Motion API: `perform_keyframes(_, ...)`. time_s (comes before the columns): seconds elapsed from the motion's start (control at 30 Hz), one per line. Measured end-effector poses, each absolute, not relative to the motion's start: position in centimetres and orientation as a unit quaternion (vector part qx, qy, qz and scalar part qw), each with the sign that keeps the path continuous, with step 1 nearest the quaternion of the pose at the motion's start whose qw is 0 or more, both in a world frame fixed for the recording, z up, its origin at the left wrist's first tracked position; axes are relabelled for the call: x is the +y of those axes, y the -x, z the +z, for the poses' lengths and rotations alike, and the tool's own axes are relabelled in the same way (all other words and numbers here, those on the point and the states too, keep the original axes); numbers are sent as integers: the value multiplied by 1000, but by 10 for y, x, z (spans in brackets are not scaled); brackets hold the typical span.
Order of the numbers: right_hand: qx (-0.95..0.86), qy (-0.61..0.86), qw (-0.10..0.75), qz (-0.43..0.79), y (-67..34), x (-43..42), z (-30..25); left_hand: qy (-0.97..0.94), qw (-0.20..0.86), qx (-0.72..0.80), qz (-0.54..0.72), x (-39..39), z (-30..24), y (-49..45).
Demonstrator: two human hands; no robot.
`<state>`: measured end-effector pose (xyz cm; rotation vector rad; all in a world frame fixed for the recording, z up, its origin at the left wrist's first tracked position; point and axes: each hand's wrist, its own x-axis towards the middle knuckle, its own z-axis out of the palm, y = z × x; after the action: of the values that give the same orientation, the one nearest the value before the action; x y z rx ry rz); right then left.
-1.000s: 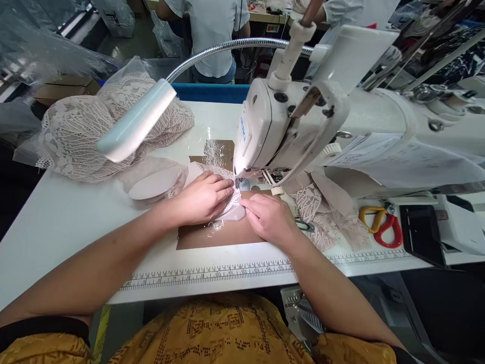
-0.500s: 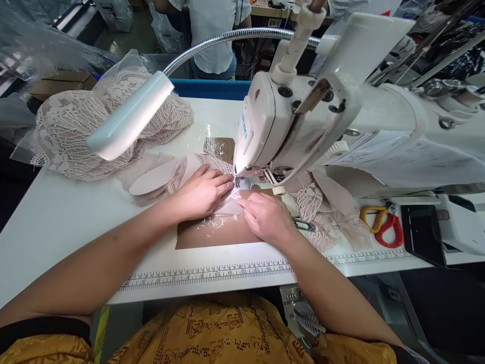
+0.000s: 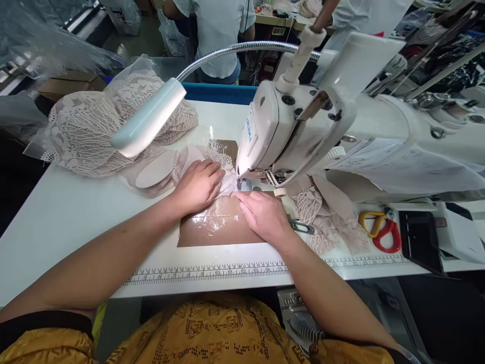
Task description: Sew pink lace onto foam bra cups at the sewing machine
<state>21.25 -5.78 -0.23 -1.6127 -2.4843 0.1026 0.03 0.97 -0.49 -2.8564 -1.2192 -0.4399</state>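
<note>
Pale pink lace fabric (image 3: 227, 186) lies under the needle area of a white sewing machine (image 3: 261, 134). My left hand (image 3: 200, 186) rests flat on this fabric, left of the needle, its fingers stretched out and pressing down. On the other side, my right hand (image 3: 263, 213) is closed, thumb and index finger at the fabric's near edge just in front of the presser foot. Both hands are over a brown taped sheet (image 3: 220, 230) on the machine bed. The needle tip and the fabric beneath my fingers are partly hidden.
A large lace bundle (image 3: 87, 131) and a lamp head (image 3: 149, 119) are at left. On the right lie more lace pieces (image 3: 322, 217), a small thread snipper (image 3: 302, 227), red and yellow scissors (image 3: 387, 235) and a phone (image 3: 420, 237). A person (image 3: 217, 38) is beyond the table.
My left hand has drawn back slightly left from the needle. The fabric edge between my hands has shifted away from me, toward the needle. The camera view has moved a little.
</note>
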Motion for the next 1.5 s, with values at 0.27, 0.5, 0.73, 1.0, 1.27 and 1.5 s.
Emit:
perform_keyframes(0.27,-839,532,102,59,-215,-58,-3,895,-39,-416,-159,5,-8,7)
perform_keyframes(0.5,-843,527,85,72,-215,-64,10,875,-62,-440,-192,8,-8,12)
perform_keyframes(0.73,-823,563,-4,75,-258,-105,47,914,-260,-291,-110,-42,27,27)
perform_keyframes(1.0,-812,579,-68,-31,-287,-124,18,837,-348,-371,-201,-56,46,39)
perform_keyframes(1.27,-781,617,-87,-37,-280,-110,11,715,-447,-497,-203,-10,21,38)
perform_keyframes(1.5,-768,633,97,-9,-288,-118,13,656,-576,-422,-246,-22,19,40)
